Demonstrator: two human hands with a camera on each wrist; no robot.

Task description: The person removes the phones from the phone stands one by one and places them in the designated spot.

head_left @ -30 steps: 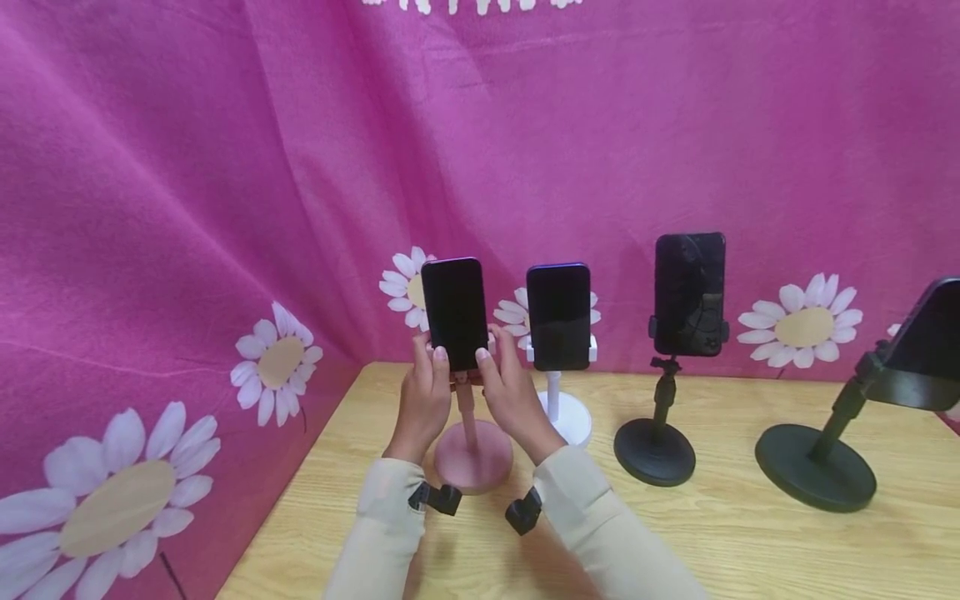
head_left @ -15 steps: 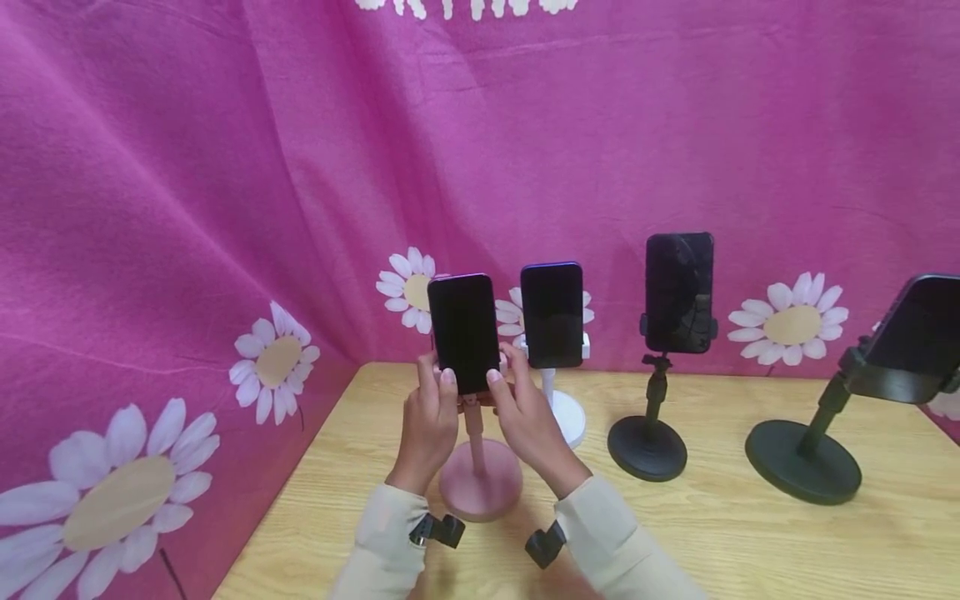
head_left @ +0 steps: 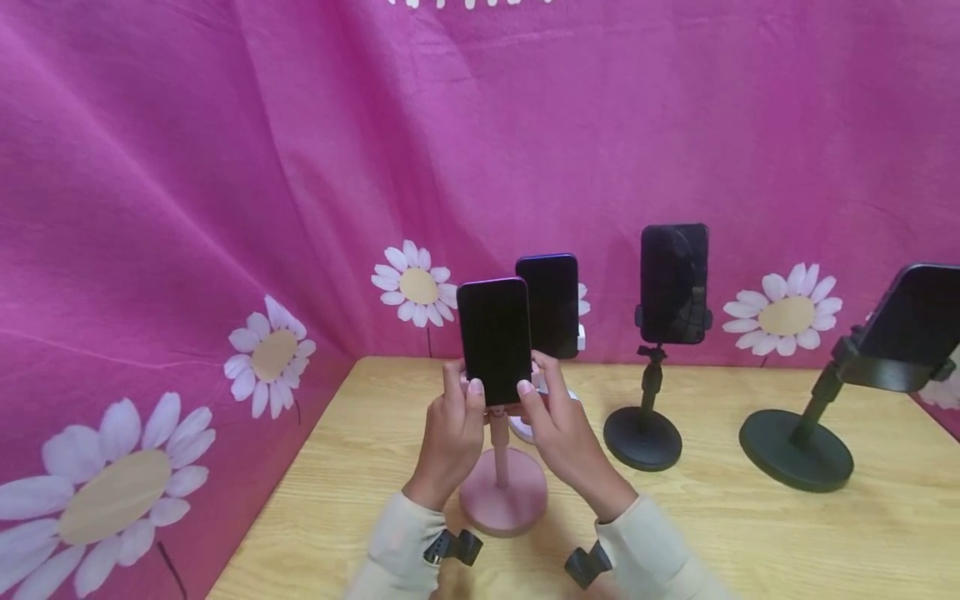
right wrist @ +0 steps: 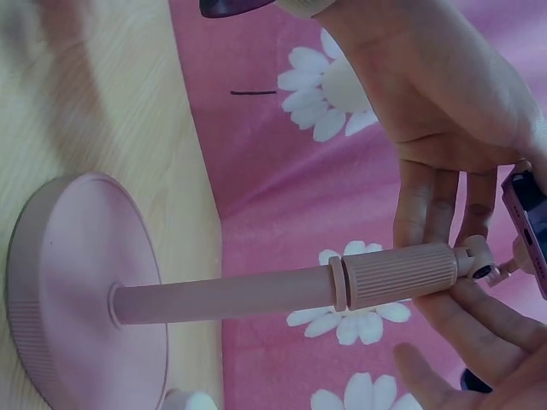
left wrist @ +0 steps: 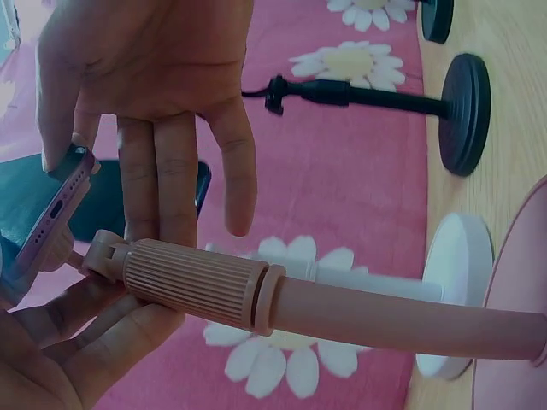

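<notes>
A smartphone [head_left: 495, 342] with a dark screen and purple edge sits upright in the clamp of a pink phone stand [head_left: 502, 500]. My left hand [head_left: 453, 433] grips its lower left side, thumb on the front and fingers behind. My right hand [head_left: 566, 425] holds the lower right side the same way. In the left wrist view, fingertips lie against the ribbed collar [left wrist: 197, 282] beneath the clamp. The right wrist view shows the stand's round base [right wrist: 94, 282] close over the wooden table; whether it touches, I cannot tell. The phone hides most of the clamp.
Right behind stands a white phone stand, partly hidden, with a blue-edged phone [head_left: 551, 304]. Farther right are a black stand [head_left: 642, 437] and a dark green stand [head_left: 797, 450], each bearing a phone. Pink flowered cloth [head_left: 637, 125] hangs behind the table [head_left: 322, 500].
Both hands have moved the pink stand and its phone rightward and nearer to me. The phone now overlaps the white stand in view. The other stands have kept their places.
</notes>
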